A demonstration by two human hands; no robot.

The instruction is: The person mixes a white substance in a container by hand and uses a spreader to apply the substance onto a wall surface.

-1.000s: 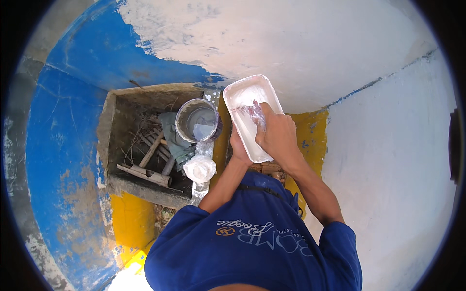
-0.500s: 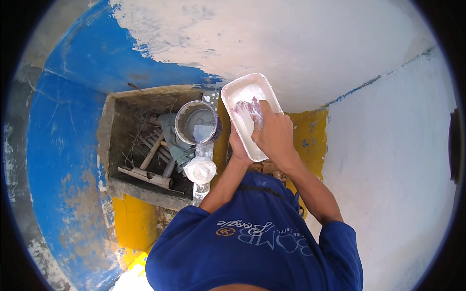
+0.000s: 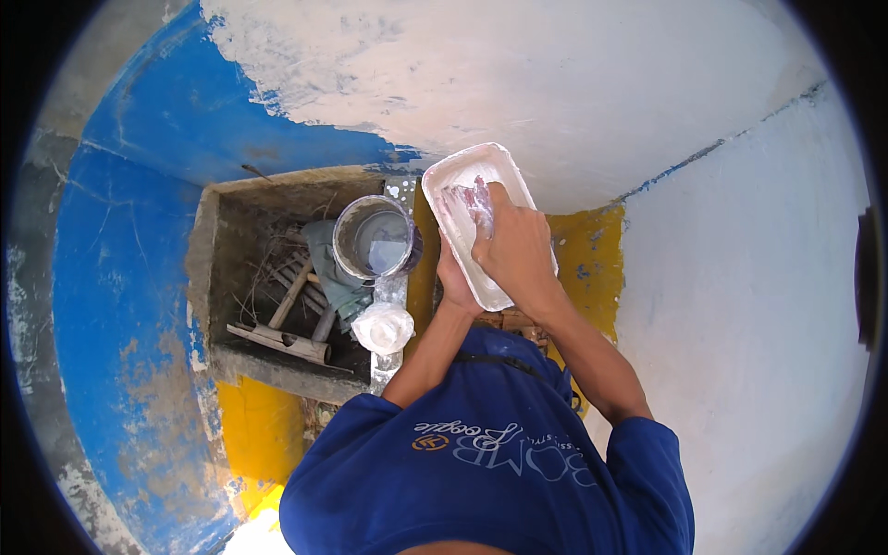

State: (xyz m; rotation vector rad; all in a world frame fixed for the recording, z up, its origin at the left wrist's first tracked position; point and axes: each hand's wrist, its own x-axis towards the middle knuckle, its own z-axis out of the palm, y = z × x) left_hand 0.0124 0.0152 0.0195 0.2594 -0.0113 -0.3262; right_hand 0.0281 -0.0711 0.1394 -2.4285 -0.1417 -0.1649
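My left hand [image 3: 455,277] holds a white oblong tray [image 3: 522,255] from its left side and underneath, its fingers partly hidden by the tray. My right hand [image 3: 514,254] reaches over the tray, closed on a paint-smeared pink-and-white tool [image 3: 479,205], perhaps a brush, whose tip lies inside among white paint. Left of the tray, a paint-crusted bucket [image 3: 347,231] with greyish liquid stands on a paint-spotted ledge [image 3: 388,291]. A crumpled white bag-like item [image 3: 383,328] sits on that ledge, below the bucket and beside my left forearm.
A concrete recess [image 3: 217,268] at left holds bamboo pieces [image 3: 289,342], twigs and a green cloth [image 3: 326,245]. Around it are peeling blue [image 3: 120,250] and yellow [image 3: 259,425] walls. A white wall [image 3: 731,305] spans the right, above a yellow strip [image 3: 592,268] near my right arm.
My right hand and the tool have shifted slightly down and left within the tray. The tray has moved only slightly, and my left hand still holds it.
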